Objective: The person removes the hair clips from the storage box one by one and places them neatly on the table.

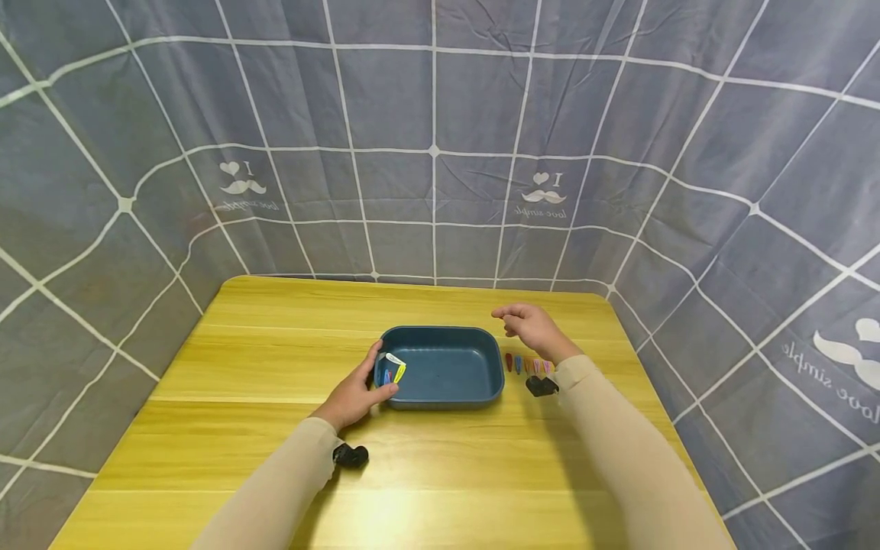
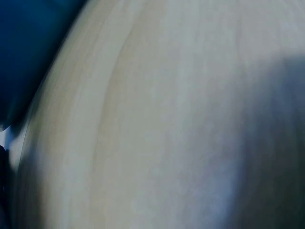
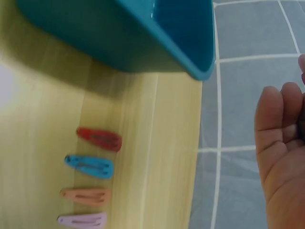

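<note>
A dark blue plastic tray (image 1: 447, 401) stands on the table. My left hand (image 1: 354, 397) grips its left end, thumb over the near rim and fingers along the outer side. Inside, close to that hand, lie a white hair clip (image 1: 395, 358), a yellow hair clip (image 1: 400, 373) and smaller blue and red ones. My right hand (image 1: 532, 328) is raised beyond the tray's right end, fingers bent in. A sliver of red shows at its fingertips in the right wrist view, like a pinched hair clip, mostly out of frame. Below it lies a row of clips, including a red clip (image 3: 99, 139) and blue clip (image 3: 89, 166).
The row continues with an orange clip (image 3: 86, 196) and a pink clip (image 3: 82, 221). The yellow wood-grain table (image 1: 275, 328) meets a grey checked curtain (image 1: 385, 183) at the back and sides. Each wrist carries a small black camera (image 1: 351, 457).
</note>
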Demonstrator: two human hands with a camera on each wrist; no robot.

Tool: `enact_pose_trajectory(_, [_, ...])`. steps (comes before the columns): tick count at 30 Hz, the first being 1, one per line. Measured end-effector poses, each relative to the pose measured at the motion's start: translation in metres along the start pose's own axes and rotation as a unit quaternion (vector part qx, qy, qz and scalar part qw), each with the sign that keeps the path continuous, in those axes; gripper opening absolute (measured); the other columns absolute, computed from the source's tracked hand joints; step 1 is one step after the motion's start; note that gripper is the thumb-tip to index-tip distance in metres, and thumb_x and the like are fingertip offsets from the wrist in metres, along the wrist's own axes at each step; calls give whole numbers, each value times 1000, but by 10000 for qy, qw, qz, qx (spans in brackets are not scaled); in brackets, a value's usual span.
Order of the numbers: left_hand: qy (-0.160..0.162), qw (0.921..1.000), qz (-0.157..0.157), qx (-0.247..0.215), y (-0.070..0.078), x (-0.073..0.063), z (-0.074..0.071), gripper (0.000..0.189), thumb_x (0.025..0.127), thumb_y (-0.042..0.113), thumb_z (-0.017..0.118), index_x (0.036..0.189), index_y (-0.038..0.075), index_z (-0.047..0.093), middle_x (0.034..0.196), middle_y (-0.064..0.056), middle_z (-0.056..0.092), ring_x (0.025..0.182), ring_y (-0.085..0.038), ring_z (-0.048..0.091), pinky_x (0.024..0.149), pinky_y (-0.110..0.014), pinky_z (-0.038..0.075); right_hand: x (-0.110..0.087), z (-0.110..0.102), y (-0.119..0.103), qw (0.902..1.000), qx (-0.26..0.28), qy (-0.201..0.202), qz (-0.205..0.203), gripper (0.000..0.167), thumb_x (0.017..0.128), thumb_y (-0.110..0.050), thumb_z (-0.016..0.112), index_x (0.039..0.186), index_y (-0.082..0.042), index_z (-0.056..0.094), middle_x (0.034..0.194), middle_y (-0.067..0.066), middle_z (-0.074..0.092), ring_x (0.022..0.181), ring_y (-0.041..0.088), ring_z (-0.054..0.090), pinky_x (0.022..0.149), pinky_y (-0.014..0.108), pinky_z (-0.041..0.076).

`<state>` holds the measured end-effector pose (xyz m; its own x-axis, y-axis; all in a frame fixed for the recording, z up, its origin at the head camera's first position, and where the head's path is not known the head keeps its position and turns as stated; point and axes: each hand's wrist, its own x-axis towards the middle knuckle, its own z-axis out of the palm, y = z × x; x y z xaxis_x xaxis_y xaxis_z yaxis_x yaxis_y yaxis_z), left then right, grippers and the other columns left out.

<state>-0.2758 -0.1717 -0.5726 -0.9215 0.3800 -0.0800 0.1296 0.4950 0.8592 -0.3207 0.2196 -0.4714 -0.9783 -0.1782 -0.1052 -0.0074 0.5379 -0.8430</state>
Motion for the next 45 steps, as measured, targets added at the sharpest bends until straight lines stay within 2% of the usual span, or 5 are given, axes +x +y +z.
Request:
enact_pose_trajectory(13, [89, 9999, 1, 47, -1, 2, 1, 98, 100, 40, 73, 170, 39, 5, 176, -17, 20, 159, -43, 28, 127, -63, 27, -14, -21, 24, 9994, 26, 337, 64, 45, 111, -12, 43, 153, -1, 53, 148, 24, 60, 127, 44, 55, 99, 45, 50])
enact_pose_trajectory(23, [71, 10000, 10, 61, -3, 2, 1, 98, 100, 42, 72, 170, 40, 5, 176, -18, 20, 159, -44, 26, 126, -65, 26, -26, -39, 50, 9988, 66, 368, 310, 48, 112, -20, 46, 156, -1, 49, 153, 26, 55, 136, 50, 53, 118, 64, 41])
enact_pose_trajectory(31, [23, 10000, -35, 49, -2, 3, -1, 98, 100, 41, 72, 170, 41, 3, 176, -18, 20, 159, -44, 28, 126, -64, 28, -33, -52, 73, 9982, -274, 506, 162, 49, 108, -11, 56, 153, 7, 49, 145, 31, 59, 124, 47, 64, 107, 52, 54])
enact_pose_trajectory(37, [24, 9999, -30, 99, -1, 4, -2, 98, 100, 44, 72, 170, 41, 3, 176, -17, 19, 159, -45, 27, 126, -65, 27, -37, -57, 89, 9970, -310, 648, 280, 48, 102, 0, 61, 147, 14, 50, 127, 33, 64, 105, 24, 68, 90, 35, 61])
enact_pose_trajectory(45, [7, 9999, -24, 103, -1, 3, -1, 98, 101, 42, 71, 170, 40, 2, 177, -16, 17, 159, -46, 25, 125, -65, 27, -45, -57, 103, 9951, -294, 536, 775, 48, 101, -2, 65, 144, 13, 52, 98, 8, 64, 84, 15, 61, 73, 25, 57])
